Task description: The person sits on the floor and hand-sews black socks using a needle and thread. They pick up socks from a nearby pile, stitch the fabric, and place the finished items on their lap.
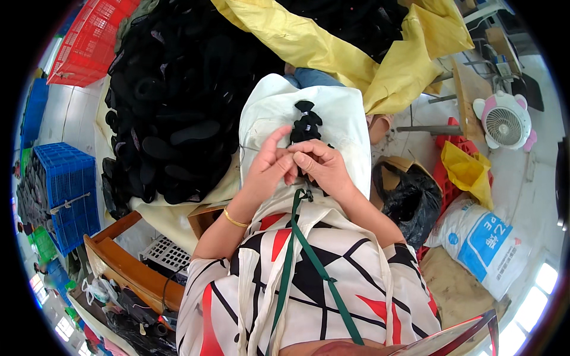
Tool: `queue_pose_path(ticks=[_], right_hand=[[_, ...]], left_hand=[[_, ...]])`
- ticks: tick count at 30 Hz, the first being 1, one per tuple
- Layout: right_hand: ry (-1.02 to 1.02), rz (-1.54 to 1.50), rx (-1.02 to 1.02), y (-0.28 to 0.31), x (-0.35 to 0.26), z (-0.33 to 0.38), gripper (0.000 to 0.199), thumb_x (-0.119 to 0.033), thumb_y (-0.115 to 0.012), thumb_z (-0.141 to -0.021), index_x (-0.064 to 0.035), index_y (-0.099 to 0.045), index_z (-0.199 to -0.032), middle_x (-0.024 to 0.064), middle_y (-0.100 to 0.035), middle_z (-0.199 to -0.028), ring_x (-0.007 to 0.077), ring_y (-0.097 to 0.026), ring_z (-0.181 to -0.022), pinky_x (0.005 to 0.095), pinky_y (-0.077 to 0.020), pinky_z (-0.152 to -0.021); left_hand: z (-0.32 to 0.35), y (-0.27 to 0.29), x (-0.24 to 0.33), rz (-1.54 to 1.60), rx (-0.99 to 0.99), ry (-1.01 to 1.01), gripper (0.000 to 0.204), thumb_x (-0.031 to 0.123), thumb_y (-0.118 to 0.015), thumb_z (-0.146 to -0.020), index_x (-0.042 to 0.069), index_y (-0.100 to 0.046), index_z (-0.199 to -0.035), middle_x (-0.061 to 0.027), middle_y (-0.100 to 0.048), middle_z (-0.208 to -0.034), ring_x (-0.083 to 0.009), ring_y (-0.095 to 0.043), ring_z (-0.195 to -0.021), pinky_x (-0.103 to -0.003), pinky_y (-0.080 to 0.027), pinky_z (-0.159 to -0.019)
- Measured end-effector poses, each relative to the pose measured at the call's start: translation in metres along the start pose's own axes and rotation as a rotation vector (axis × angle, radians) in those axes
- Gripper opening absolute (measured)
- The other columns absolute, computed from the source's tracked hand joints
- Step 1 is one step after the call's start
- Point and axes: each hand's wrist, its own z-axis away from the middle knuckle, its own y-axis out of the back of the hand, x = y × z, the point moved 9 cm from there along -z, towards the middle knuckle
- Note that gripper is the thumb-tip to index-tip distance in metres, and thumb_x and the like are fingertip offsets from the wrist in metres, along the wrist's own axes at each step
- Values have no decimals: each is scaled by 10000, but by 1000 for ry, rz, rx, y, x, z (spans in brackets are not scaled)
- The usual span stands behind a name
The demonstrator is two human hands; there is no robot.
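Note:
My left hand (pixel 271 163) and my right hand (pixel 325 166) meet over my lap, fingertips nearly touching. The left has its thumb against bent fingers, with one finger raised. Thumb and index finger of the right press together in a pinch. Whatever lies between the fingertips is too small to make out. Just beyond and partly beneath the hands, a few black bow-shaped pieces (pixel 306 121) with small shiny bands lie in a row on a white cloth (pixel 344 118) spread over my lap. A green strap (pixel 294 237) hangs down my front.
To the left, a large heap of black shoe-like pieces (pixel 190 133) rests on pale sheeting. Yellow sheeting (pixel 314 44) crosses the far side. A blue crate (pixel 68 190), a wooden chair (pixel 127 267), a black plastic bag (pixel 409 204), a white sack (pixel 481 237) and a fan (pixel 504 121) stand around.

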Motion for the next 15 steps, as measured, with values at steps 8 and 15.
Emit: queue_pose_path(ticks=[8, 15], right_hand=[[-221, -818, 263, 80, 17, 3, 97, -225, -555, -1010, -137, -593, -1026, -48, -530, -729, 49, -469, -567, 188, -363, -444], [298, -1043, 814, 387, 7, 146, 85, -64, -554, -964, -8, -529, -906, 27, -471, -700, 121, -453, -592, 254, -523, -660]], left_hand=[[-25, 21, -23, -396, -71, 177, 164, 175, -605, -969, 38, -660, -1040, 48, -549, -703, -33, -475, -608, -192, -404, -568], [-69, 113, 23, -819, 79, 142, 162, 142, -687, -898, -9, -658, -846, 5, -589, -756, -73, -507, -717, -239, -439, -679]])
